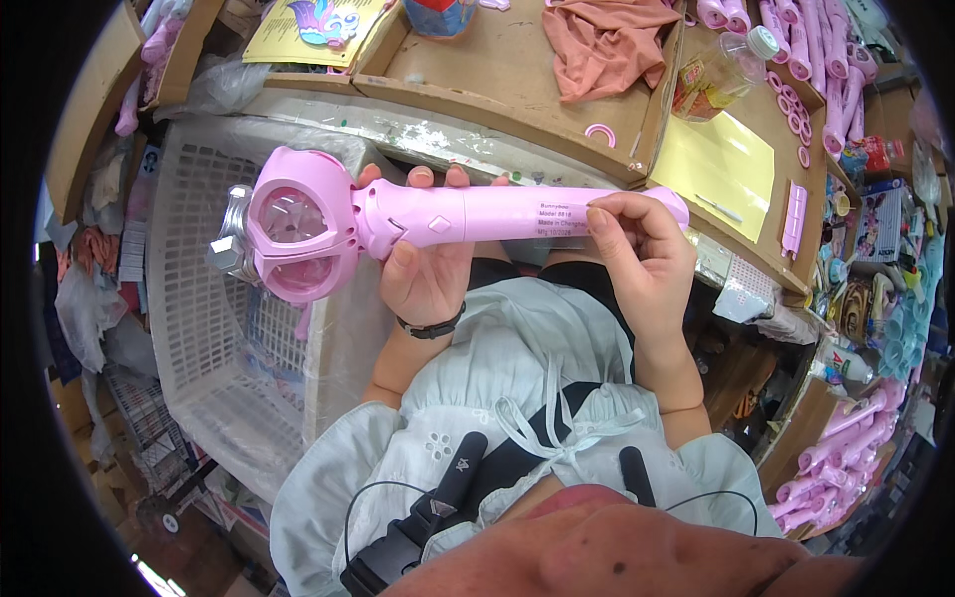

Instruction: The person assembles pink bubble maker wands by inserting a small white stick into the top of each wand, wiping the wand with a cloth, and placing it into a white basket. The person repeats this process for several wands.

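Observation:
A pink toy wand (487, 214) lies level across in front of me. Its round head (298, 224) on the left has clear windows and a silver faceted tip (232, 239). My left hand (433, 279) is closed round the neck just below the head, thumb in front and fingertips showing over the top. On the handle sits a clear label (562, 217) with small dark print. My right hand (652, 254) pinches at the label's right end, thumb and forefinger against the handle. Whether the label's edge is lifted there is hidden by the fingers.
Below the wand's head stands a white plastic basket (194, 348). Cardboard trays (477, 75) along the bench hold an orange cloth (607, 50), a yellow sheet (721, 179), a plastic bottle (726, 75) and pink rings (791, 109). More pink wand parts (836, 458) are heaped at the right.

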`<state>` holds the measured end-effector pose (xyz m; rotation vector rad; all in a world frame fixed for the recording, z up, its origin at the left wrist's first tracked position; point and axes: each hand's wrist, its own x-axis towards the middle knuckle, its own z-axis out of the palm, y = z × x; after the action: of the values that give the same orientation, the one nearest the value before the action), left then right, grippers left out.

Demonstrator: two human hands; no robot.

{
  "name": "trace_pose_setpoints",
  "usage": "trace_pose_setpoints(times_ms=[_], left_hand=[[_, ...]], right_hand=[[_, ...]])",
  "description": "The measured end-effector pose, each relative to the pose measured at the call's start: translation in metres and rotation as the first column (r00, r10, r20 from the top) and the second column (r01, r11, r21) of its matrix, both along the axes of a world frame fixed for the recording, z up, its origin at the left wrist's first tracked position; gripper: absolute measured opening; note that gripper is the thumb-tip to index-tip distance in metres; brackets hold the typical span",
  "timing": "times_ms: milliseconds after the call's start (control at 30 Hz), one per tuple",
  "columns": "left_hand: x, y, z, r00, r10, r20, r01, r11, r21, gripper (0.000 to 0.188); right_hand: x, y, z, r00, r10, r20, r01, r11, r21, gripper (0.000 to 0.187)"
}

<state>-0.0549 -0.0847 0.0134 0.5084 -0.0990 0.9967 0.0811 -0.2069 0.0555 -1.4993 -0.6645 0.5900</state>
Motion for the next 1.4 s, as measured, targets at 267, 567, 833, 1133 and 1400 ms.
trace_pose_setpoints(times_ms=[267,567,833,1133,1400], left_hand=[[0.0,0.001,0.001,1.0,-0.011,-0.004,0.011,1.0,-0.002,0.061],[0.001,0.002,0.002,1.0,-0.003,-0.001,0.003,1.0,0.021,0.061],[0.0,0.001,0.003,1.0,-0.01,0.009,0.009,0.998,0.065,0.061],[0.0,-0.002,0.003,0.997,0.072,-0.038,-0.064,0.982,0.177,0.066],[-0.013,0.038,0.02,0.994,-0.099,-0.045,0.108,0.955,0.277,0.077]], right_hand=[[-0.002,0.002,-0.004,0.998,-0.036,0.047,0.033,0.998,0.049,0.007],[-0.002,0.001,-0.001,0.995,-0.021,0.093,0.019,1.0,0.025,0.007],[-0.004,0.002,-0.006,0.958,-0.057,0.282,0.055,0.998,0.015,0.017],[-0.006,0.0,-0.01,0.91,-0.105,0.401,0.169,0.977,-0.129,0.053],[0.042,-0.023,-0.004,0.78,0.012,0.626,0.139,0.971,-0.192,0.063]])
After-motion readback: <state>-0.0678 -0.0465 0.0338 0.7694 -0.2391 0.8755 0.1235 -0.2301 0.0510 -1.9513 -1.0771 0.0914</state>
